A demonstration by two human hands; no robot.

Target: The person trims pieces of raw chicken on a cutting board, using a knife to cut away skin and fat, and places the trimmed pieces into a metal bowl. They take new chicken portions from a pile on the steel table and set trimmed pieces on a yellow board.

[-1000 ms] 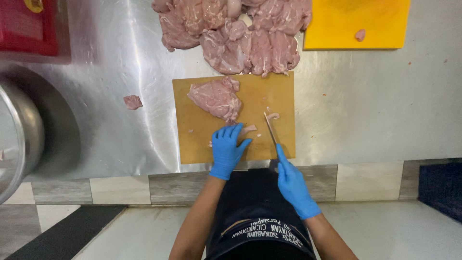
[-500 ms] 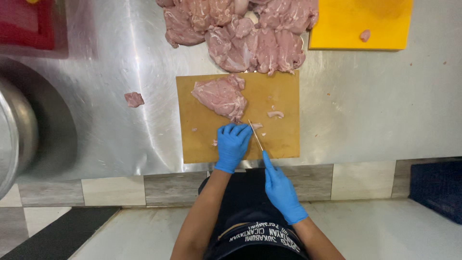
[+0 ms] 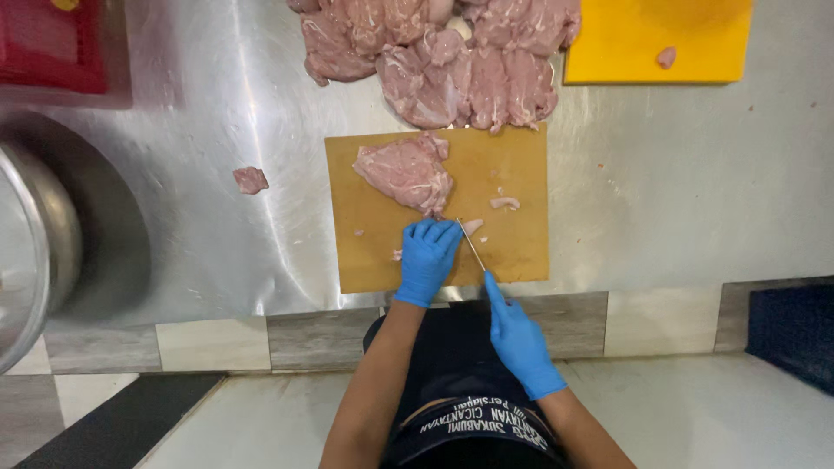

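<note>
Head view, centre frame: I see my blue-gloved left hand point(image 3: 426, 258) pressed fingers-flat on the tan wooden cutting board point(image 3: 521, 165) below the pink raw meat slab point(image 3: 405, 171); my blue-gloved right hand point(image 3: 519, 339) grips a thin-bladed knife point(image 3: 472, 245).

We have a single view, from a camera on the person's head, looking almost straight down from well above. The shiny steel worktop point(image 3: 217, 208) fills our upper frame, its near edge crossing below the middle; the person's dark-clothed torso point(image 3: 460, 382) and the pale floor point(image 3: 738, 417) lie beneath us.
</note>
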